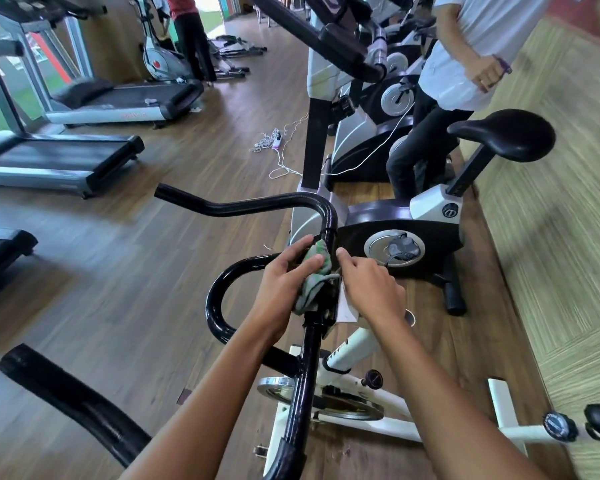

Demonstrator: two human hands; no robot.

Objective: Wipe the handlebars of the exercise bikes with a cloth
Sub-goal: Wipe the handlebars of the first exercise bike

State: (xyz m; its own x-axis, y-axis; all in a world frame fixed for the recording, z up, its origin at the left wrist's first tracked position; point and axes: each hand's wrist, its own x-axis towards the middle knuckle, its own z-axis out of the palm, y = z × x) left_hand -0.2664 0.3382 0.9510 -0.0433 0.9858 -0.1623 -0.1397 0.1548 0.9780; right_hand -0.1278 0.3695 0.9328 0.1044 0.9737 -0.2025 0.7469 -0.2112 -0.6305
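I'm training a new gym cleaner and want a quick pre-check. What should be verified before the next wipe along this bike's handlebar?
1. Cloth held: ok; the left hand grips the green-grey cloth against the handlebar centre.
2. Grip of the right hand: cannot tell; its curled fingers sit beside the cloth, contact hidden.
3. Bar ahead free: ok; the curved left section is bare.
4. Bystander clear: ok; the person in the white shirt stands by the next bike, apart from this bar.
5. Floor safe: not ok; a loose white cable trails beside the next bike.
6. Cloth clean enough: cannot tell.
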